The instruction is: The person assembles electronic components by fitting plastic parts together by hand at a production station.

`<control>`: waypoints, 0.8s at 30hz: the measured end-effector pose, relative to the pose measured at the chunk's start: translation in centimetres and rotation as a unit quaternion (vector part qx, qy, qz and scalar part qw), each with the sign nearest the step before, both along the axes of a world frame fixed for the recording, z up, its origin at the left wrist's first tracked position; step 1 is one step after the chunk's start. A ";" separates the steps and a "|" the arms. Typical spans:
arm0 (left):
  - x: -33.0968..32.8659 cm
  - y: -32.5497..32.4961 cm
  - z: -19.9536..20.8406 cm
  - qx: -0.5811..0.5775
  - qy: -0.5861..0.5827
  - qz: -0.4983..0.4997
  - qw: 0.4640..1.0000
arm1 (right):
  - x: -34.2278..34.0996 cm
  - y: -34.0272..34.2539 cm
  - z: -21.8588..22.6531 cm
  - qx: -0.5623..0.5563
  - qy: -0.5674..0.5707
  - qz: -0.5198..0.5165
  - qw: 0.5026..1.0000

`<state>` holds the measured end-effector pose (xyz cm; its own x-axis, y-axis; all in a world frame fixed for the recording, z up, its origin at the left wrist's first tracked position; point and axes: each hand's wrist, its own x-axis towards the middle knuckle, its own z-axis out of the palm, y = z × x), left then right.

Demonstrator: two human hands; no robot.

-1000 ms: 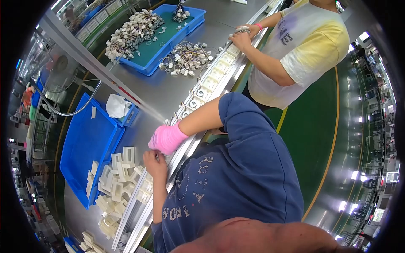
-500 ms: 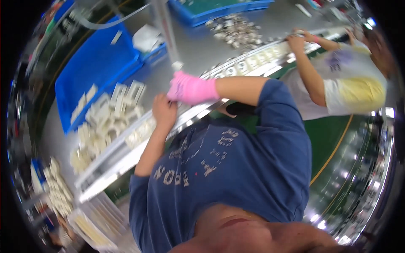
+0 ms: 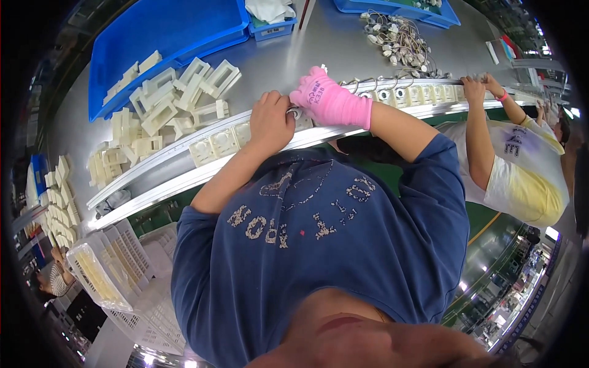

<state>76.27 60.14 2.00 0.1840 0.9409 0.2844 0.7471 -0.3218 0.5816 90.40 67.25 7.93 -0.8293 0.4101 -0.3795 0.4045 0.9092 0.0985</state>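
Observation:
Both my hands meet over a metal rail track [image 3: 147, 184] along the table's near edge. My left hand [image 3: 272, 121], bare, has its fingers curled down over the track beside a cream plastic housing [image 3: 300, 121]. My right hand [image 3: 323, 96], in a pink glove, is closed just to the right, touching the same spot; a small white bit shows above its fingers. What either hand grips is hidden. Left of my hands, square cream housings [image 3: 222, 142] sit in the track. To the right, more housings [image 3: 414, 95] with round dark centres stand in a row.
Loose cream plastic frames [image 3: 161, 116] are heaped beyond the track at left, before a blue tray [image 3: 165, 30]. A smaller blue bin [image 3: 273, 30] holds white cloth. Wired parts [image 3: 399, 43] lie piled at back right. A co-worker's hands [image 3: 478, 86] work farther along. White crates [image 3: 147, 306] stand lower left.
The view has turned and shifted, so the table appears less tilted. Both hands remain together at the track, with the left fingers bent over it and the gloved right hand closed.

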 end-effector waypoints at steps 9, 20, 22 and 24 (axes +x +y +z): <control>-0.3 1.0 -0.3 0.007 0.015 0.000 1.000 | 1.9 4.9 -1.9 -0.174 0.201 -0.132 0.955; -0.2 0.4 -0.8 0.019 0.032 -0.017 0.999 | 22.7 17.3 -7.7 0.060 0.044 -0.633 0.771; -0.2 -0.1 -0.6 0.023 0.003 -0.013 1.000 | 23.6 17.4 -7.9 0.063 0.060 -0.628 0.773; -0.2 -0.2 -0.2 0.018 0.010 -0.012 1.000 | 24.6 17.6 -8.7 0.090 0.076 -0.613 0.781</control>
